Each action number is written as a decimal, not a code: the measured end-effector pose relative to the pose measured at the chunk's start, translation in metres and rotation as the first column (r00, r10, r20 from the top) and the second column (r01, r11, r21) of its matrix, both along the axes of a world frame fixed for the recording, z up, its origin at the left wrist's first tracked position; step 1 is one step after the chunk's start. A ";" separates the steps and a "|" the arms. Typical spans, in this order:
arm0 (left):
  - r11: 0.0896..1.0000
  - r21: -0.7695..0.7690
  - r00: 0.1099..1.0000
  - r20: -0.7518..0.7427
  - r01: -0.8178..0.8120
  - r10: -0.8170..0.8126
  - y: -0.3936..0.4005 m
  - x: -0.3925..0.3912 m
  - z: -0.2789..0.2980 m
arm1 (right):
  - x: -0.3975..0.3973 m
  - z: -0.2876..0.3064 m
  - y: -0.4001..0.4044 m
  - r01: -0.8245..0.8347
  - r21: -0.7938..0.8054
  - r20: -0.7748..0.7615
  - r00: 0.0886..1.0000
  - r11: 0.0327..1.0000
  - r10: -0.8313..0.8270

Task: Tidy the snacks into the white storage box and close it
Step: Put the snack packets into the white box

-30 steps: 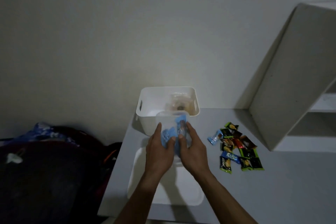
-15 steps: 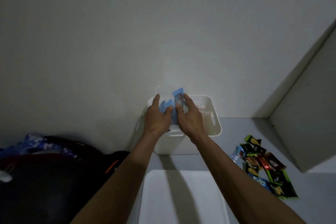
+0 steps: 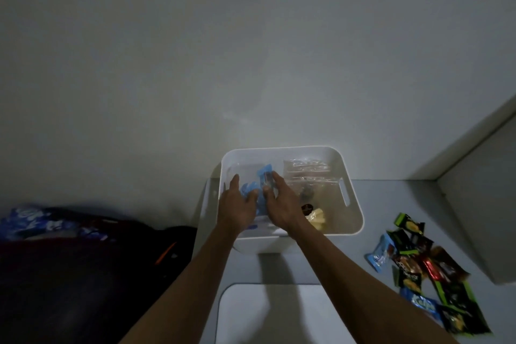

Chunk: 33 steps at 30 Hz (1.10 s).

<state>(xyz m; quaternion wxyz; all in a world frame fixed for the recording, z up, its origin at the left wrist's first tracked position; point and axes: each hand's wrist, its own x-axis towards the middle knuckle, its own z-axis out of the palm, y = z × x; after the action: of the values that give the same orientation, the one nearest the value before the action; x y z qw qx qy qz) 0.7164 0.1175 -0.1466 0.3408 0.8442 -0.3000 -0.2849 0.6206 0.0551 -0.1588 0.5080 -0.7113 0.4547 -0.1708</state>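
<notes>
The white storage box (image 3: 354,215) stands open against the wall. Both my hands reach inside its left half, holding a clear plastic container of blue-wrapped snacks (image 3: 261,186) between them. My left hand (image 3: 237,204) grips its left side and my right hand (image 3: 282,204) its right side. In the box's right half lie a clear snack packet (image 3: 307,173) and a yellow piece (image 3: 317,218). The white lid (image 3: 268,313) lies flat on the table in front of the box. A pile of several loose snack packets (image 3: 424,271) sits on the table to the right.
A dark bag (image 3: 83,274) with a blue packet (image 3: 33,222) on top sits left of the grey table (image 3: 307,268). A white shelf unit (image 3: 485,204) stands at the right edge. The wall is directly behind the box.
My hands carried the clear container of blue snacks from above the lid forward and lowered it into the box's left half. The view moved closer to the box.
</notes>
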 end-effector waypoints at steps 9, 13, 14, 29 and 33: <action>0.990 0.106 0.995 -0.052 0.089 -0.084 -0.022 0.020 -0.046 | 0.010 -0.044 -0.030 -0.134 0.134 -0.043 0.989 0.982 0.141; 0.983 0.143 0.991 -0.078 0.115 -0.105 -0.030 0.028 -0.069 | 0.011 -0.052 -0.036 -0.145 0.217 -0.030 0.988 0.965 0.155; 0.980 0.149 0.990 -0.075 0.131 -0.121 -0.031 0.029 -0.073 | 0.012 -0.055 -0.037 -0.143 0.233 -0.029 0.988 0.962 0.153; 0.930 0.291 0.972 -0.133 0.223 -0.192 -0.035 0.032 -0.083 | 0.017 -0.076 -0.045 -0.245 0.180 -0.275 0.917 0.953 0.287; 0.934 0.296 0.979 -0.100 0.202 -0.180 -0.035 0.031 -0.081 | 0.021 -0.071 -0.044 -0.187 0.172 -0.286 0.930 0.967 0.230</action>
<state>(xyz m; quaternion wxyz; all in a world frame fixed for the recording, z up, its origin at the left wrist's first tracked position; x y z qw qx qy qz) 0.7475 0.0821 -0.2279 0.1878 0.8427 -0.3206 -0.3896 0.6415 0.0108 -0.2299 0.4966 -0.7355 0.4600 0.0282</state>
